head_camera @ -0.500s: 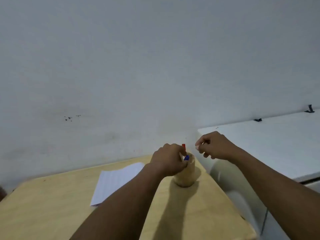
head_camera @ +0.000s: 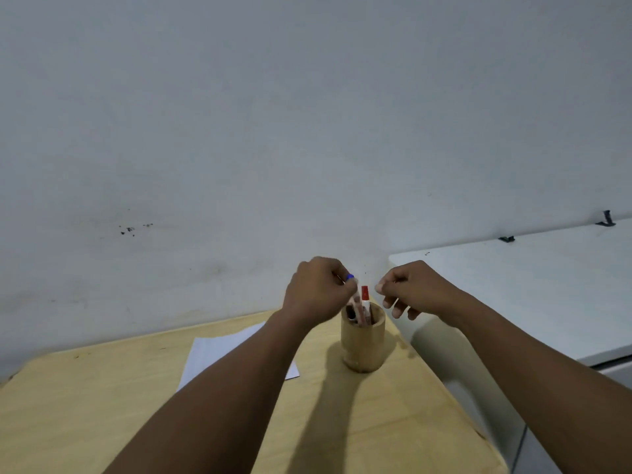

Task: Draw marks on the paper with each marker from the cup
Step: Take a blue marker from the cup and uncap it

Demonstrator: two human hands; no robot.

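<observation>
A wooden cup [head_camera: 363, 340] stands on the wooden table [head_camera: 85, 422] near its right edge. A red-capped marker [head_camera: 365, 295] sticks up out of it beside a darker one. My left hand [head_camera: 319, 289] is above the cup's left rim, closed on a blue-capped marker [head_camera: 350, 277] that is partly lifted, its lower end still inside the cup. My right hand [head_camera: 415, 288] hovers just right of the cup with fingers curled and nothing in it. A white sheet of paper [head_camera: 219, 350] lies left of the cup, partly hidden under my left forearm.
A plain white wall runs right behind the table. A white appliance top [head_camera: 530, 289] sits to the right, separated from the table by a narrow gap. The table's right edge is close to the cup.
My left hand has risen and drawn the blue-capped marker upward out of the cup. The cup's opening and the red marker now show. My right hand stays beside the cup.
</observation>
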